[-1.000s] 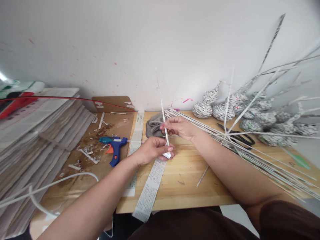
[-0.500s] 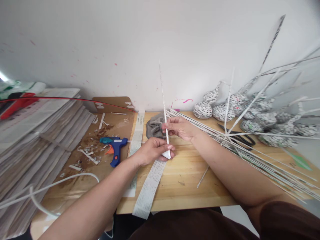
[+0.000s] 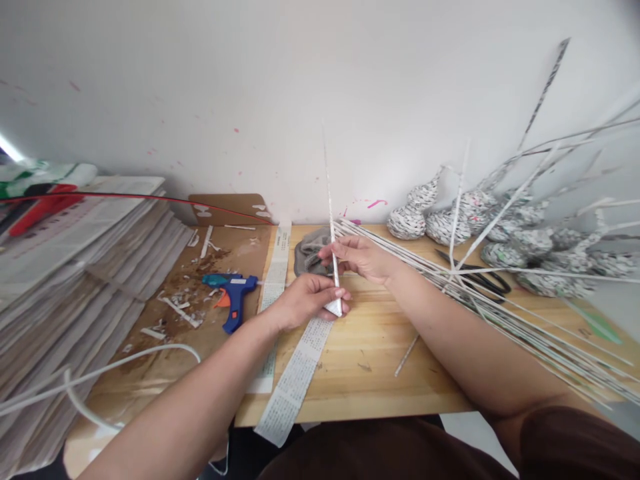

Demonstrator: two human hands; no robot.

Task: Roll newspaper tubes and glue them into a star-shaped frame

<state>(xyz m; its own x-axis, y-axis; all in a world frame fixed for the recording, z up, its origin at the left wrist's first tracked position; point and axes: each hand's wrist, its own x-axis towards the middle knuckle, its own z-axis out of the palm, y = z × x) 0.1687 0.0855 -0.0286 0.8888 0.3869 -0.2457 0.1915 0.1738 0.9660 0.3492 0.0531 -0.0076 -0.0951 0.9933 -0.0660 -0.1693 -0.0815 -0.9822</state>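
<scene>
A thin paper tube (image 3: 329,190) stands nearly upright above the wooden table. Its lower end, where a printed paper strip (image 3: 295,380) joins it, is pinched in my left hand (image 3: 317,298). The strip slants down past the table's front edge. Higher on the tube, the thumb and fingers of my right hand (image 3: 357,258) close round it. Behind both hands lies a crumpled grey cloth (image 3: 306,253). Another paper strip (image 3: 277,267) lies flat to the left of my left hand.
A blue glue gun (image 3: 235,297) and paper scraps lie left, beside stacked newspapers (image 3: 115,253). Thin paper rods (image 3: 520,333), a spoked rod piece (image 3: 454,272), black scissors (image 3: 493,283) and several woven paper gourd shapes (image 3: 406,223) are at right. A wall (image 3: 310,80) stands behind.
The strip's lower end has swung slightly left and down. The fingers of my right hand have shifted a little on the tube. The camera view has moved slightly.
</scene>
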